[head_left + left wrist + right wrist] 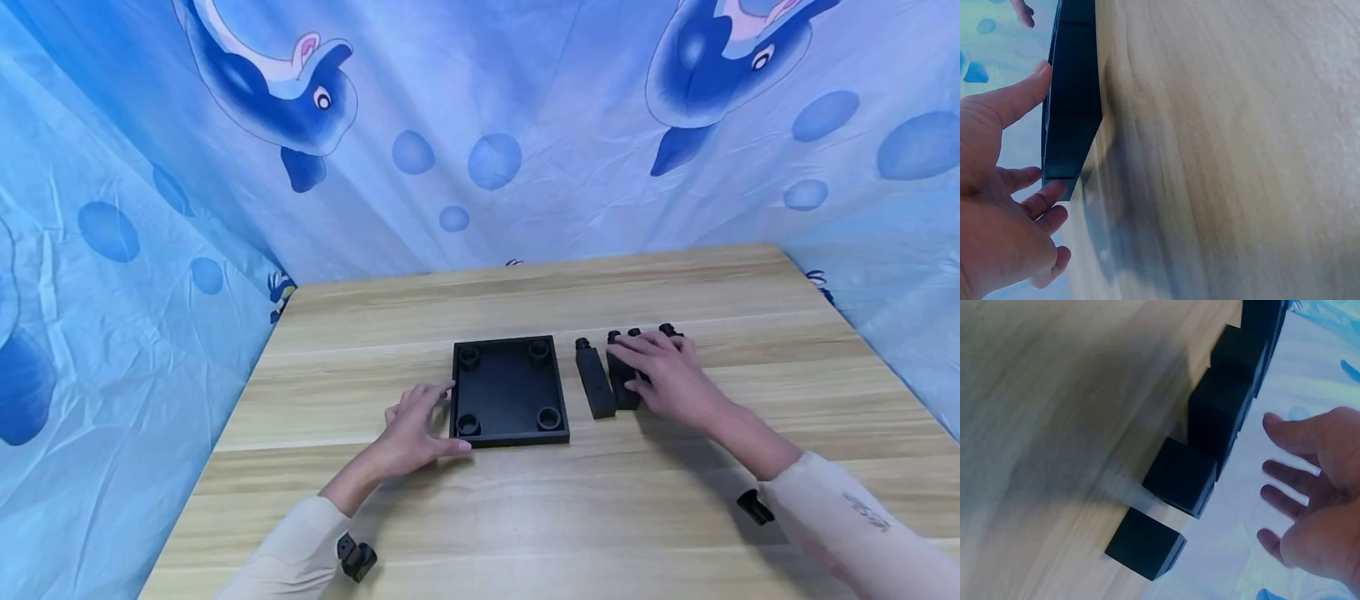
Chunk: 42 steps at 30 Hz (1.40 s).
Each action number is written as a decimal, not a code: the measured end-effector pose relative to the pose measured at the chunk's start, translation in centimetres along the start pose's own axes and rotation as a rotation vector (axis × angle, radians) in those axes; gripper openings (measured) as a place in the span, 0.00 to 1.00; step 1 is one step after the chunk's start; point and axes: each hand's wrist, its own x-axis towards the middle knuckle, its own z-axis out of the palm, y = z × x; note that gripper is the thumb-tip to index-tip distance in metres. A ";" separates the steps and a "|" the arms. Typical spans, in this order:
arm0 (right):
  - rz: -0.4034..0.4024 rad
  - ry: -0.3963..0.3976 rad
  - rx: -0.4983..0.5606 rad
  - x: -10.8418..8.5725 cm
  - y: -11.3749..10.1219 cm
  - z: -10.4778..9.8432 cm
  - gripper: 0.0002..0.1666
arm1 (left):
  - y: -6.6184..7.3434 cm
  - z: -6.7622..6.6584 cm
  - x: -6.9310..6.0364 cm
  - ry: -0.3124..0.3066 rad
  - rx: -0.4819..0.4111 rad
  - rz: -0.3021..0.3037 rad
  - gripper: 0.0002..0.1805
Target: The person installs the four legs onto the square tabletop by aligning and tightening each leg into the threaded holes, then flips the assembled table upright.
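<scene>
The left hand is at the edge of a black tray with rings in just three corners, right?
Not quite: the head view shows a ring in all four corners of the black tray. The left hand is indeed at its edge.

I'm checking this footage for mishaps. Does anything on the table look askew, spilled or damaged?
Nothing stands out. The black tray shows no break, and no spill shows on the wooden table. The right hand partly hides the black posts beside the tray, so damage there can't be ruled out.
</scene>
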 end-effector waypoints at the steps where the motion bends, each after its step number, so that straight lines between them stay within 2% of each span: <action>1: -0.021 -0.017 0.009 0.0 -0.1 0.1 0.36 | 0.0 0.0 0.0 -0.001 0.000 -0.001 0.53; 8: -0.129 -0.154 0.023 0.3 -0.9 1.0 0.46 | -0.1 0.0 0.1 0.001 -0.018 -0.001 0.50; 13: -0.172 -0.190 0.012 0.5 -1.6 1.6 0.48 | -0.1 0.2 0.1 0.006 -0.039 0.010 0.49; 22: -0.199 -0.189 0.017 0.4 -2.1 2.8 0.43 | -0.1 0.3 0.1 -0.013 -0.044 -0.001 0.48; 30: -0.206 -0.191 0.013 0.5 -2.2 3.0 0.44 | -0.2 0.4 0.0 0.002 -0.053 -0.003 0.48; 38: -0.248 -0.159 0.009 0.6 -2.1 3.1 0.41 | -0.2 0.4 -0.1 0.008 -0.064 -0.016 0.48; 42: -0.285 -0.111 0.004 0.7 -1.8 3.1 0.38 | -0.2 0.4 0.0 0.005 -0.063 -0.020 0.48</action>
